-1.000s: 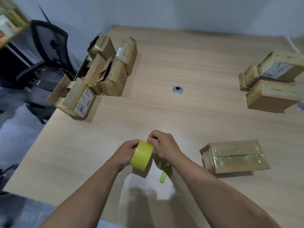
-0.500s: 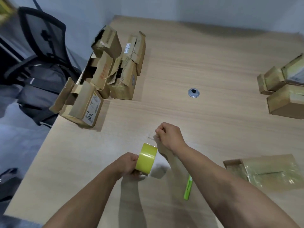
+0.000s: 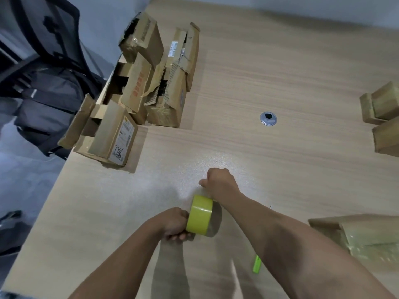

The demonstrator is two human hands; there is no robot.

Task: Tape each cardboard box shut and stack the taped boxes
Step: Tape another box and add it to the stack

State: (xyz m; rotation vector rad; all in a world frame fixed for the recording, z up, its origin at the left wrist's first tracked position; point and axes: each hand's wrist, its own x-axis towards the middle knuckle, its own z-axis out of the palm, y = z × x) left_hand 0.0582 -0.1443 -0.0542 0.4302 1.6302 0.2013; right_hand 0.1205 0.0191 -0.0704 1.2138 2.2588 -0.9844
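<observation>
My left hand point(image 3: 176, 223) grips a yellow roll of clear tape point(image 3: 199, 214) above the wooden table point(image 3: 269, 67). My right hand point(image 3: 218, 183) pinches the loose end of the tape, drawn a short way out from the roll. Several untaped cardboard boxes point(image 3: 151, 83) with open flaps lie piled at the table's left edge, one with a white label point(image 3: 108, 137) nearest me. A box wrapped in tape point(image 3: 367, 236) lies at the right, partly behind my right forearm. More taped boxes point(image 3: 384, 117) sit stacked at the far right edge of view.
A green utility knife point(image 3: 257, 264) lies on the table beside my right forearm. A round metal grommet point(image 3: 268, 119) is set in the tabletop. A black office chair with a dark bag point(image 3: 45, 87) stands left of the table.
My right hand has pulled the tape end away from the roll, and my left hand has drawn the roll toward me. The view has shifted left, pushing the right boxes toward the frame edge.
</observation>
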